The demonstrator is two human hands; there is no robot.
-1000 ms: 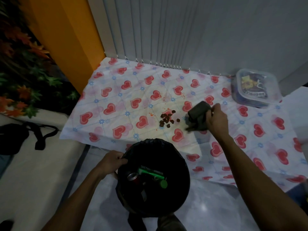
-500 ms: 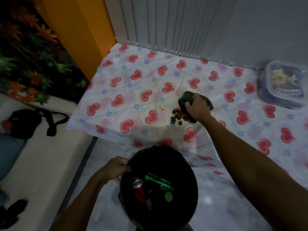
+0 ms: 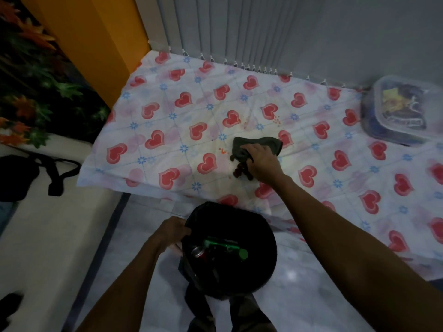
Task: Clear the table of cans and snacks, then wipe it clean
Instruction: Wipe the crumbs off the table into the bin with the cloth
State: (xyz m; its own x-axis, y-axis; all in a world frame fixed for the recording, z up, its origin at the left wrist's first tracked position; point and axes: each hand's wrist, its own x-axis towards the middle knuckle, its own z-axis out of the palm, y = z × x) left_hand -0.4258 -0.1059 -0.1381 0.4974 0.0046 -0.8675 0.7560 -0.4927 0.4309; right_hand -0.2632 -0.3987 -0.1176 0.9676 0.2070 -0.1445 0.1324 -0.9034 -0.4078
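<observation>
My right hand (image 3: 262, 161) presses a dark grey cloth (image 3: 271, 144) onto the heart-patterned tablecloth (image 3: 167, 130), fingers closed on it. A small heap of dark brown snack bits (image 3: 238, 171) lies against the cloth's near edge, partly hidden under my hand. Small red crumbs (image 3: 223, 150) dot the cloth just left of it. My left hand (image 3: 172, 232) grips the rim of a black bin bag (image 3: 259, 226) held below the table's front edge. Inside the bag lie a red can (image 3: 199, 252) and green packaging (image 3: 225, 245).
A clear lidded plastic box (image 3: 405, 113) with dark contents stands at the table's far right. Vertical blinds (image 3: 239, 32) hang behind the table, an orange wall (image 3: 96, 39) and artificial leaves (image 3: 36, 92) to the left. A black bag (image 3: 16, 176) lies on the white bench at left.
My right hand has swept the cloth leftward and toward me over the snack bits, pushing them nearer the table's front edge. The left hand keeps its hold on the bag.
</observation>
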